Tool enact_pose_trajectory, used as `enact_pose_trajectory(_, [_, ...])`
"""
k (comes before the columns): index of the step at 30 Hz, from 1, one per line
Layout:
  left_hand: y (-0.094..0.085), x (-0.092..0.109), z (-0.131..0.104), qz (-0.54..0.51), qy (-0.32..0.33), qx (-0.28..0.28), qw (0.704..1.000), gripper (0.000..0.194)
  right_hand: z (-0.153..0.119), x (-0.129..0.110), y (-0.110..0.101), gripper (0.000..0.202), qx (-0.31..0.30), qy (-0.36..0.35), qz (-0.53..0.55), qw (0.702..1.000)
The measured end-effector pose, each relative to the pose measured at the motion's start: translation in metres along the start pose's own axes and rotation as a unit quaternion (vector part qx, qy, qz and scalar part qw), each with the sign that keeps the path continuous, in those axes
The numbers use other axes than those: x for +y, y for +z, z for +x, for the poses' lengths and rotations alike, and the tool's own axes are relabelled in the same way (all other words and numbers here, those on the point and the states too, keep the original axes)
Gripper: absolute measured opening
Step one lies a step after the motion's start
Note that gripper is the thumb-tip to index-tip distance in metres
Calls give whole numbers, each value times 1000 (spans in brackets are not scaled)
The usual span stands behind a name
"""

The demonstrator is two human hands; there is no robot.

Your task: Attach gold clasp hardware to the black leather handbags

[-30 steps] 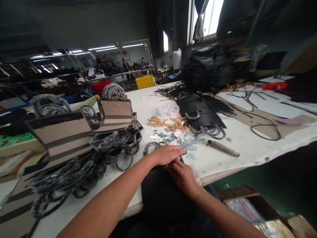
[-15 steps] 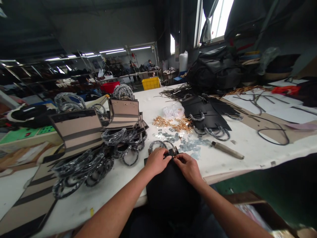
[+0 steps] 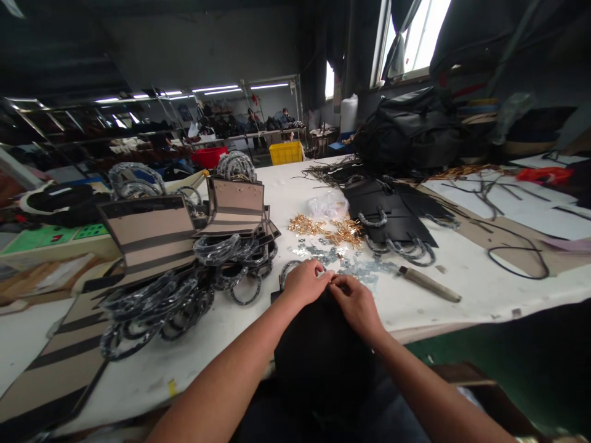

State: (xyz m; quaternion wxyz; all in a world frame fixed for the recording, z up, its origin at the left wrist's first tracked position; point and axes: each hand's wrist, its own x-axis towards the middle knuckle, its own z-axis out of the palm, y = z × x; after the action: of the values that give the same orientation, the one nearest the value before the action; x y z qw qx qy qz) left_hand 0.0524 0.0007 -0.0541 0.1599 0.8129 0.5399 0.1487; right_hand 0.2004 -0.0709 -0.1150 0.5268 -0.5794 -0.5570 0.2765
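Note:
A black bag panel (image 3: 318,357) hangs over the near edge of the white table (image 3: 462,289), with a wrapped round handle (image 3: 289,271) at its top. My left hand (image 3: 305,283) and my right hand (image 3: 353,303) meet at the panel's top edge, fingers pinched on it beside the handle. Whether a small metal piece sits between the fingertips I cannot tell. Just beyond my hands lie several silver metal plates (image 3: 351,264) and a heap of gold fittings (image 3: 330,231).
Beige and black striped panels (image 3: 152,237) with wrapped handles (image 3: 152,307) are piled on the left. Black panels (image 3: 392,215), a clear plastic bag (image 3: 329,204) and a wooden-handled tool (image 3: 429,284) lie at centre right. A black bag heap (image 3: 406,132) stands behind.
One second ago my left hand lay flat over the panel's top. Both hands then closed together on its top edge near the handle. The view has shifted slightly.

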Motion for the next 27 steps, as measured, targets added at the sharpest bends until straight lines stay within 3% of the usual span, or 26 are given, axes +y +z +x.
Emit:
enact_pose_trajectory(3, [5, -15, -14, 19, 18, 3, 1000, 27, 10, 9, -12, 20, -9, 57, 19, 998])
enact_pose_trajectory(10, [9, -29, -23, 15, 37, -45, 998, 37, 7, 5, -10, 21, -28, 35, -9, 999])
enact_pose_trajectory(20, [-8, -17, -30, -35, 24, -15, 999, 43, -9, -8, -22, 22, -34, -56, -149, 987])
enact_pose_trajectory(24, [-15, -10, -33, -56, 13, -8, 998, 38, -13, -11, -23, 23, -38, -124, -196, 972])
enact_pose_trajectory(27, [-17, -7, -35, -50, 10, -8, 999, 32, -17, -12, -22, 20, -27, -135, -201, 970])
